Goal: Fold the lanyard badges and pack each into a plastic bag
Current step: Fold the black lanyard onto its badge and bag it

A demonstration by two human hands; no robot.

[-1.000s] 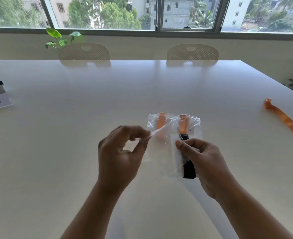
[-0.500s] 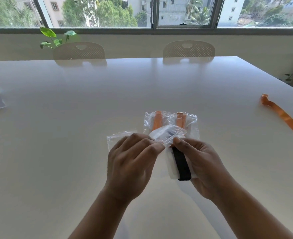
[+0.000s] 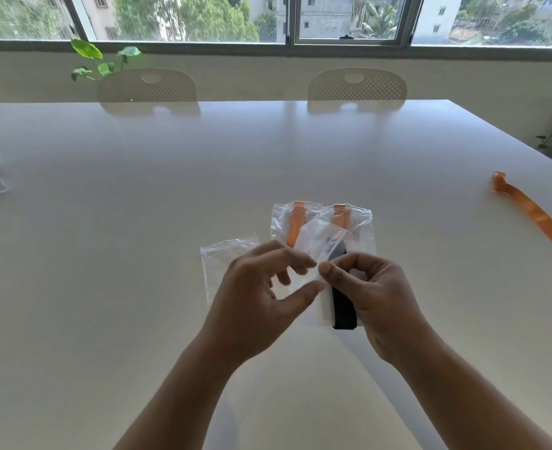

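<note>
Folded black lanyard (image 3: 344,308) inside crumpled clear bag (image 3: 315,243).

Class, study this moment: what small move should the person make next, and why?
Probably press the flap shut: the right hand pinches the bag with the black lanyard already inside, the left hand at its loose flap.

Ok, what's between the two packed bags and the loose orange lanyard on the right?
Nothing: in the head view only bare white table separates the packed bags from the orange lanyard.
</note>
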